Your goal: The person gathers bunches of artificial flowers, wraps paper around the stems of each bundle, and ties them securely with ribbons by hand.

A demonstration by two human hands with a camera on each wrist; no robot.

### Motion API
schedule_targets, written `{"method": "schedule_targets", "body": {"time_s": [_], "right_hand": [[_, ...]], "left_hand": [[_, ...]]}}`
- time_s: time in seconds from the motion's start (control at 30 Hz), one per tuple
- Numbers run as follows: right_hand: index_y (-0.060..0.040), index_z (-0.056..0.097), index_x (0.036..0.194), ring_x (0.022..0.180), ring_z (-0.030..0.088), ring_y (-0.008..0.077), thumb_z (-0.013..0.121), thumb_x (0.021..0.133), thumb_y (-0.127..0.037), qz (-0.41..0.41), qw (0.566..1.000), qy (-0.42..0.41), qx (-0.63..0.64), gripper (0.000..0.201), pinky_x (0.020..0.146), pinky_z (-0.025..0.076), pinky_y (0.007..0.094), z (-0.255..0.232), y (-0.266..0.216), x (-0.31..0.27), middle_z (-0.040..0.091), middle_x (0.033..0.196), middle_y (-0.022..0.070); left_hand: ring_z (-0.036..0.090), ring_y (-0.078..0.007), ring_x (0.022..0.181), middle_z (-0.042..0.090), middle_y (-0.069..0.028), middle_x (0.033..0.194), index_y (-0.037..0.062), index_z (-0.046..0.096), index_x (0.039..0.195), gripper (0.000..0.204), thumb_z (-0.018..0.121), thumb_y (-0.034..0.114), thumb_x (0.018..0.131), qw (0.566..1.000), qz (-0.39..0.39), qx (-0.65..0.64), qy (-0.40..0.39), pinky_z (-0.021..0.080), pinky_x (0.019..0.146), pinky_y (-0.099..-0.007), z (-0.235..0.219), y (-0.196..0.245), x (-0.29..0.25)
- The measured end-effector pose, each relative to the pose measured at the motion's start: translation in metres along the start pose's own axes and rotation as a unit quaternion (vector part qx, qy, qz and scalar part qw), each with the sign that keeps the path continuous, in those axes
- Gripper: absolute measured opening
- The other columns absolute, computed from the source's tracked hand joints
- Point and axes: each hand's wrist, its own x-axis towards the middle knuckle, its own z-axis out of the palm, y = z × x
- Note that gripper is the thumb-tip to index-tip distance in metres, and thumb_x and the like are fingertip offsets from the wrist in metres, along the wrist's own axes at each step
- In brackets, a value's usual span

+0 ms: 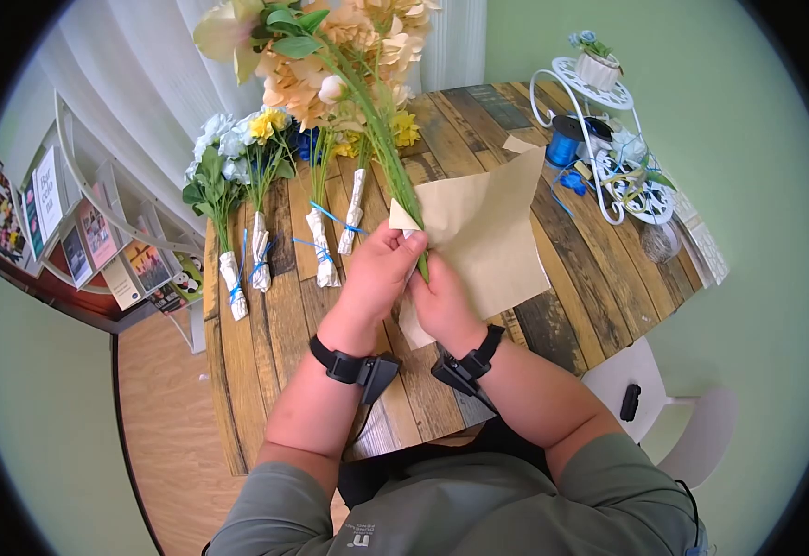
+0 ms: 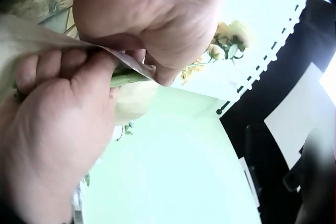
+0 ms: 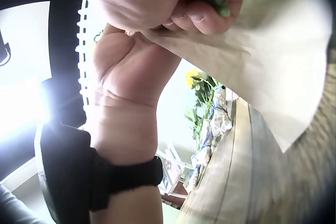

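Note:
A tall bouquet of peach flowers [image 1: 307, 83] rises from both hands, its green stems [image 1: 395, 167] running down into them. My left hand [image 1: 376, 273] pinches a folded edge of brown wrapping paper [image 1: 492, 227] against the stems. Just below, my right hand [image 1: 446, 301] curls its fingers round the lower stems and paper. Cut stem ends [image 3: 224, 11] poke out by the right fingers in the right wrist view. The paper sheet spreads out to the right of the hands. In the left wrist view, the paper edge [image 2: 128, 62] passes between the two hands.
Several wrapped small bouquets [image 1: 321, 246] tied with blue ribbon lie on the wooden table [image 1: 599, 278], left of the hands. At the right stand ribbon spools [image 1: 564, 141] and a white metal stand [image 1: 622, 208]. A magazine rack [image 1: 98, 222] is at the left, a white chair [image 1: 641, 389] at the right.

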Motion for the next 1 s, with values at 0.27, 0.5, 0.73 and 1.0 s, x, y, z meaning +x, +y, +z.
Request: {"method": "schedule_targets", "body": {"time_s": [0.27,0.5,0.73,1.0], "right_hand": [[0.0017,0.054,0.108,0.083,0.063,0.0447,0.053,0.096,-0.011,-0.002,0.997,-0.048,0.068,0.017,0.072,0.05,0.0475,0.013,-0.001,-0.008,0.064,0.09,0.026],[0.0013,0.052,0.102,0.082,0.063,0.0448,0.053,0.095,-0.01,0.017,0.997,-0.062,0.043,0.013,0.071,0.05,0.0485,0.017,0.005,-0.012,0.063,0.09,0.026],[0.0006,0.053,0.11,0.084,0.065,0.0416,0.056,0.095,-0.01,-0.038,0.998,-0.055,0.007,0.019,0.074,0.051,0.0459,0.008,-0.014,-0.019,0.064,0.093,0.0234],[0.0027,0.057,0.125,0.111,0.059,0.0314,0.069,0.086,-0.007,-0.221,0.926,0.201,-0.229,0.042,0.099,0.046,0.0415,-0.095,-0.049,-0.064,0.061,0.116,0.0175]], "left_hand": [[0.058,-0.015,0.113,0.061,-0.007,0.125,-0.001,0.047,0.138,0.04,0.057,0.008,0.1,0.997,0.074,0.026,0.001,0.046,0.099,-0.0307,0.017,0.026,-0.009],[0.056,-0.0174,0.115,0.059,-0.0091,0.127,0.0002,0.044,0.142,0.047,0.058,0.005,0.098,0.994,0.076,0.064,0.035,0.044,0.102,-0.0324,0.015,0.029,-0.01],[0.062,-0.0164,0.103,0.065,-0.0079,0.115,-0.0009,0.052,0.128,0.031,0.058,0.007,0.098,0.996,0.07,0.038,0.04,0.05,0.092,-0.0329,0.013,0.035,-0.013],[0.064,-0.0196,0.106,0.066,-0.0096,0.121,-0.0016,0.053,0.131,0.035,0.055,0.006,0.097,0.998,0.047,-0.051,0.003,0.051,0.093,-0.0332,-0.003,0.074,-0.02]]}}
